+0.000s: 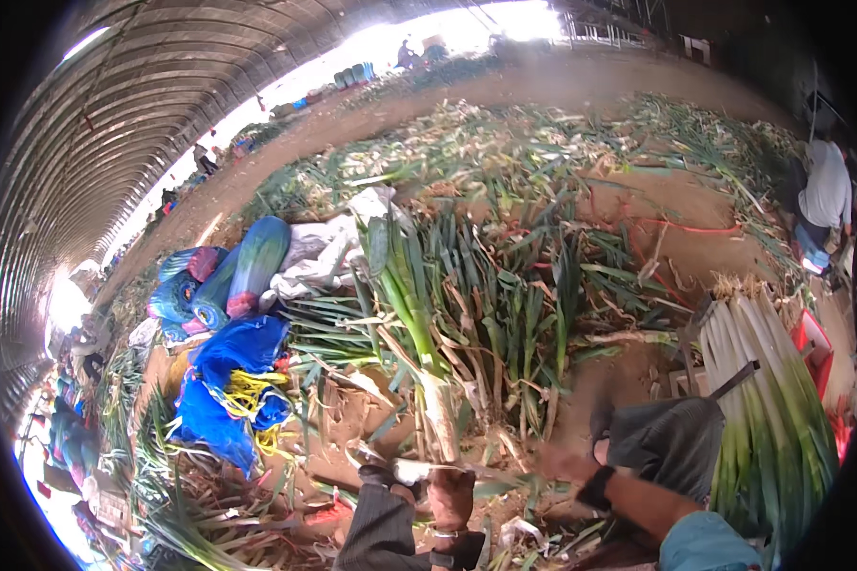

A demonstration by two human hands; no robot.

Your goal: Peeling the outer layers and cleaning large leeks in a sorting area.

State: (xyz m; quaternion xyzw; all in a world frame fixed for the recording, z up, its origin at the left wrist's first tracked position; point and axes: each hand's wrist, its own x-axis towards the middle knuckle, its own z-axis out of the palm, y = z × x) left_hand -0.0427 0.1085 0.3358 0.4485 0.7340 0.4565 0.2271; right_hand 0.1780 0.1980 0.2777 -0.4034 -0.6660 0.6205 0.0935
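I am looking down inside a long arched tunnel shed (114,105) with a bare dirt floor (638,190), strewn nearly everywhere with cut green leaves and trimmings. My left hand (450,495) is wrapped tight around the pale lower shaft of a large leek (419,324), which stands almost upright in front of my knees, its fan of green leaves rising away from me. My right hand (562,464) is blurred just beside the leek's base; I cannot tell whether it is closed or what it holds. I judge that the leek is fairly heavy for one hand and top-heavy: the white shaft is stiff and smooth, likely slick with soil or sap, while the leaves are floppy and tear easily, so the firm shaft near the root end is the place to hold. To my right lies a neat stack of trimmed leeks (762,400), white stems aligned. On my left sit a crumpled blue tarp (229,371) with yellow cord (248,395) and rolled blue bundles (248,266).
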